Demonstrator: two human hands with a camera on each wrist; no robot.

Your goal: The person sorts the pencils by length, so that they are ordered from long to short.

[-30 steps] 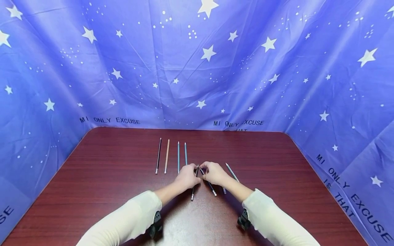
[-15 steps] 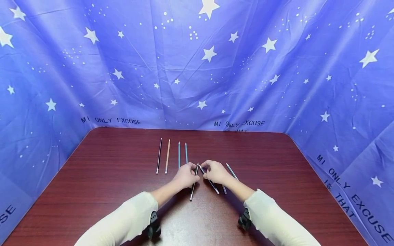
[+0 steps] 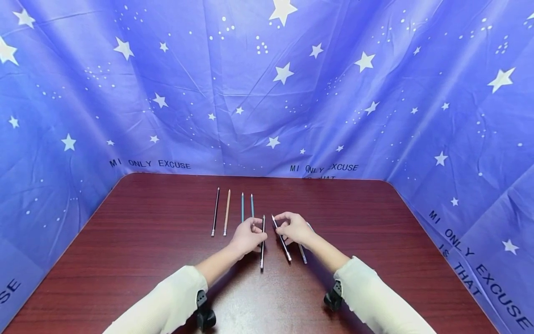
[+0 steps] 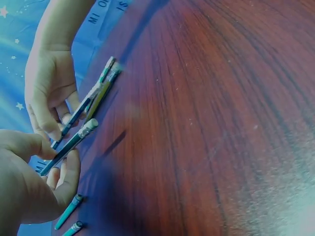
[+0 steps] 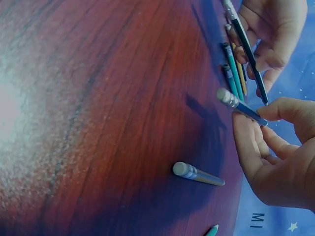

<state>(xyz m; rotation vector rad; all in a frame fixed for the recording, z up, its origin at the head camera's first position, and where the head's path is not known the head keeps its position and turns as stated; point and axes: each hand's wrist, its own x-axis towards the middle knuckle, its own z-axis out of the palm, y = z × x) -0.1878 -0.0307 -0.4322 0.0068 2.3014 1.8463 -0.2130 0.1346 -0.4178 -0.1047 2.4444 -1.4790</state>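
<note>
My left hand pinches a dark pencil between thumb and fingers, eraser end toward me. Close by on the right, my right hand pinches a second dark pencil, leaning with its tip to the left. Both are held off the table; in the left wrist view a shadow lies apart from the left pencil. White erasers with metal bands show in the right wrist view, as on the right hand's pencil. Another pencil lies partly hidden beneath the right hand.
Left of the hands lie a black pencil, a tan pencil and two teal pencils, one beside the other, roughly parallel. The reddish-brown table ends at a blue star-patterned curtain.
The two dark pencils, with tips close together before, are now farther apart and raised. My left hand has moved slightly left; my right hand has shifted slightly, covering more of the pencils beside it.
</note>
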